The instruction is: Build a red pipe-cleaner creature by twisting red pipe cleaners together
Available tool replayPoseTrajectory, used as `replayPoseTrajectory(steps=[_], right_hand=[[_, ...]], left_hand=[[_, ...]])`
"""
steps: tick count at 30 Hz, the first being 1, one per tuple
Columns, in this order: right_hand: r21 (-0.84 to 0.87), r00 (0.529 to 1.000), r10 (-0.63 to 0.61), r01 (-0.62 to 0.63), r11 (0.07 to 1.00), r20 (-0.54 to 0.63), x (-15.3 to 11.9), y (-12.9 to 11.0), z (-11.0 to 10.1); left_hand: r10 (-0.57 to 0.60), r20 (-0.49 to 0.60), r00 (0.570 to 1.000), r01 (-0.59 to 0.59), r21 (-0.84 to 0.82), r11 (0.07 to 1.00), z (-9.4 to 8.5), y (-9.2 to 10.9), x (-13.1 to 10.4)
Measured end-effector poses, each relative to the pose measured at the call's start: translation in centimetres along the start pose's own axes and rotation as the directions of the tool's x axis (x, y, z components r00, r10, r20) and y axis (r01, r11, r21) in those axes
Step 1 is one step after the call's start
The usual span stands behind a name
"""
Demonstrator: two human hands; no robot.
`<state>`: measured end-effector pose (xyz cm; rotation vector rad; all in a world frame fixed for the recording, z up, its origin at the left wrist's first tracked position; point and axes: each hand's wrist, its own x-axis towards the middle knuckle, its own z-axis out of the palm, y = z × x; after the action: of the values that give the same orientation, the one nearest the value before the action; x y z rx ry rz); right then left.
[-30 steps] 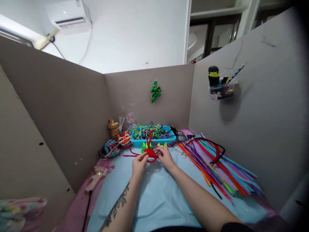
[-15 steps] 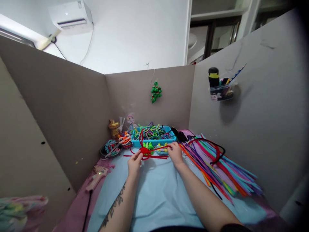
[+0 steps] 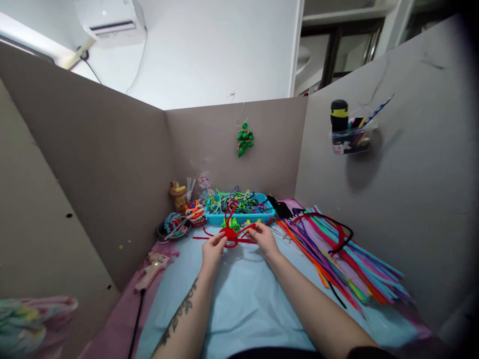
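Head view: bending or wrapping of red strands seems in hand, and the next move likely calls for a steady centre and light tension. The red coiled piece (image 3: 228,234) sits before the blue tray (image 3: 241,218), its edge pinched by the left hand (image 3: 213,250). The right hand (image 3: 265,240) pinches a strand; both forearms reach forward, wrists angled inward.

Pipe cleaners (image 3: 348,259) looked fuzzy, matt. Blue tray (image 3: 239,218) was smooth plastic, slightly glossy. Blue cover (image 3: 247,309) appeared smooth, creased, faintly shiny; whether cloth or plastic, unclear. Partition panels (image 3: 232,144) were matt, mostly smooth. Air conditioner (image 3: 110,17) had glossy white plastic casing.
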<state>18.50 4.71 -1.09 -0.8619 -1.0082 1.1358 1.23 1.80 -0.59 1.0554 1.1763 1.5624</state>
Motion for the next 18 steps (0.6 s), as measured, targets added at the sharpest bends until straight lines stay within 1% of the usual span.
replayPoseTrajectory(steps=[5,12,14,18], right_hand=[[0.011,0.999,0.021,-0.020,1.000,-0.038,0.0,0.2,0.1],[0.104,0.989,0.146,-0.141,0.984,-0.039,-0.6,0.3,1.1],[0.066,0.988,0.151,-0.150,0.987,-0.016,-1.0,0.5,1.4],[-0.022,0.978,0.184,-0.182,0.983,0.095,-1.6,0.6,1.7]], left_hand=[[-0.009,0.027,1.000,0.009,0.009,1.000,0.0,-0.1,-0.1],[-0.013,0.066,0.998,0.011,0.021,1.000,0.4,0.1,-0.4],[-0.012,0.092,0.996,0.011,0.016,1.000,0.4,0.2,-0.5],[-0.008,0.116,0.993,0.008,0.000,1.000,0.5,0.3,-0.6]])
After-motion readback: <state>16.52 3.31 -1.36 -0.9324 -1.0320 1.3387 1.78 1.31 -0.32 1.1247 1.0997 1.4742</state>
